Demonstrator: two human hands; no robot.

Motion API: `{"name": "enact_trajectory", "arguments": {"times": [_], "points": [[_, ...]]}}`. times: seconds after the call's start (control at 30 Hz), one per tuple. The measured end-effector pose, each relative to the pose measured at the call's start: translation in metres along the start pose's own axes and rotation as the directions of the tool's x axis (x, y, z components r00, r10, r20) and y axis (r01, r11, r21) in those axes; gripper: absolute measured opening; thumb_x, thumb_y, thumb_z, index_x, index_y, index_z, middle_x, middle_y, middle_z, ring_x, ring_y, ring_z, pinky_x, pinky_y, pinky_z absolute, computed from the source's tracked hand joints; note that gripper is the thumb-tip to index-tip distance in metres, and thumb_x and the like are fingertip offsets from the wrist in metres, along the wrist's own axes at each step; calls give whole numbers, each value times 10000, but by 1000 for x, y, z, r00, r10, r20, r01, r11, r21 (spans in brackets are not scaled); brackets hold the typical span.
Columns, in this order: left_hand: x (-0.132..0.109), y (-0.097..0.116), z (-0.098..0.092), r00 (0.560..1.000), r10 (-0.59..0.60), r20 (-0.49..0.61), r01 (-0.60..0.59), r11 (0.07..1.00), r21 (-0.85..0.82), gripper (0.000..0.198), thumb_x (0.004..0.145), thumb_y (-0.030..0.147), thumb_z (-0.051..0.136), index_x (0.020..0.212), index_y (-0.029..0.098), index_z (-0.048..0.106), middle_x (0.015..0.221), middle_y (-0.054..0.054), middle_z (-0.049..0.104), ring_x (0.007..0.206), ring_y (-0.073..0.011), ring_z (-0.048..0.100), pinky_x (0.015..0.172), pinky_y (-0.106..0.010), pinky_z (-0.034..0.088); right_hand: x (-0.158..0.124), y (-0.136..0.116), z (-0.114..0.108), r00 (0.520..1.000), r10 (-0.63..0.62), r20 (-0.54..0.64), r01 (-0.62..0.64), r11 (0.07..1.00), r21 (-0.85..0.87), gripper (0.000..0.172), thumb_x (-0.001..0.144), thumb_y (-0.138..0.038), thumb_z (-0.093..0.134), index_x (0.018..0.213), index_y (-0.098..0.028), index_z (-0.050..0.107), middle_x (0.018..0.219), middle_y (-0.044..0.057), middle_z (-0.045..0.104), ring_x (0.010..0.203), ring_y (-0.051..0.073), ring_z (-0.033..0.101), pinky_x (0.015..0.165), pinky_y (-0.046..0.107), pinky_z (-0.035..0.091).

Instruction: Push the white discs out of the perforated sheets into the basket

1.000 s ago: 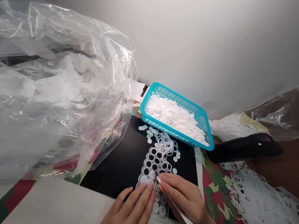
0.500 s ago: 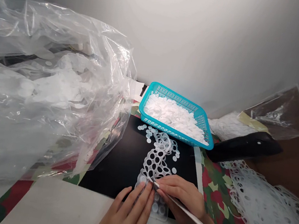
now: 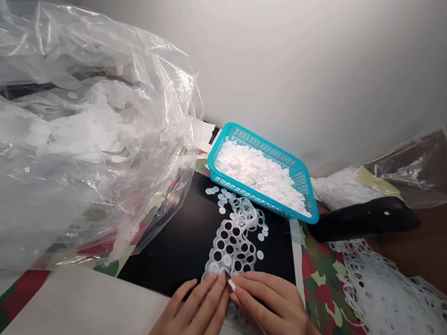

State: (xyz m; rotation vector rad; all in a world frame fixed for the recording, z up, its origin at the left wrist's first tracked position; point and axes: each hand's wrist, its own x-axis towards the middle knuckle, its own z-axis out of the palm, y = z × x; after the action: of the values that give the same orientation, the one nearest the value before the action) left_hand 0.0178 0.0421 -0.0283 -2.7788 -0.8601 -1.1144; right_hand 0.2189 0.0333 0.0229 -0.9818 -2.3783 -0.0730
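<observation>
My left hand [image 3: 194,316] lies with its fingers stretched out and apart, fingertips on a translucent sheet of round plastic pieces [image 3: 213,267]. Just right of it, my right hand [image 3: 276,311] pinches a thin white stick-like tool with a dark tip [image 3: 231,283]. That tip meets the sheet beside my left fingertips; a long white length runs under the right hand toward the bottom edge. Beyond the fingers, perforated plastic webbing with round holes [image 3: 226,240] curls away over a black mat [image 3: 172,238]. Loose translucent discs [image 3: 260,255] lie around the webbing.
A blue basket [image 3: 258,199] full of white discs stands behind the mat. A large clear plastic bag [image 3: 78,197] with white pieces takes up the left side. To the right are a black object [image 3: 365,221] and a pile of perforated sheets [image 3: 405,320].
My right hand has shifted down, turning the tool's long white length more steeply toward the bottom. The webbing ahead now lies flatter, its holes more visible. My left hand stays put.
</observation>
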Motion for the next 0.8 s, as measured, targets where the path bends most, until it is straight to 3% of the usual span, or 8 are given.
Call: {"name": "enact_trajectory", "arguments": {"times": [0.3,0.4,0.8], "points": [[5,-3,-6,999,31,32,-32,999,32,513,918,525,409,1109,120,660,1192,-81,652,1143,-230,500,947,-330,325,-2,0,-2,998,-59,31,62,993,-105,180,903,-98,504,981,-58,662,981,151,722,969,212,669,799,325,594],[9,-7,-12,993,97,65,-102,992,74,512,906,530,437,1113,119,663,1181,-83,658,1119,-230,511,934,-325,325,0,1,-2,998,-66,24,69,988,-138,205,910,-85,471,990,-61,658,986,154,722,978,211,669,803,323,595],[6,-5,-8,995,79,62,-84,994,72,521,905,527,423,1137,122,653,1209,-89,639,1146,-238,480,935,-327,316,-5,7,1,997,38,-65,-48,985,-166,244,846,-52,587,1072,-127,639,1030,123,714,998,215,665,823,333,594]]}}
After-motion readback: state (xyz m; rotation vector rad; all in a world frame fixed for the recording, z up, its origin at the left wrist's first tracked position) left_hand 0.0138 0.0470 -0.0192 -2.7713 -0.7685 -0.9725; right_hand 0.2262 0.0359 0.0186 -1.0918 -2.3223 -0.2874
